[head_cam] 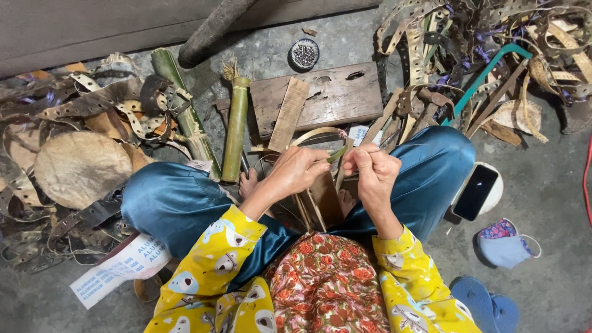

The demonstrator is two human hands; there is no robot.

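Now mid-weave: both hands pinching thin bamboo strips over my lap, w/ the floor carrying everything else.
Left hand (296,172) curls in from the left, fingers (317,165) closed on a green bamboo strip (337,155); right hand (373,172) faces it, fingers (357,161) pinched on a pale strip (343,176), wrists bent inward, elbows by my knees. Judging from this, next move needs a steady pull & tuck w/o snapping the strip. Green bamboo stalk (235,129) & wood plank (320,95) lie just ahead.

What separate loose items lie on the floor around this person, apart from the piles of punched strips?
Green bamboo stalks: 2
Wooden board: 1
Round tin of nails: 1
Phone: 1
Face mask: 1
Blue sandal: 1
Green-framed saw: 1
Total: 8
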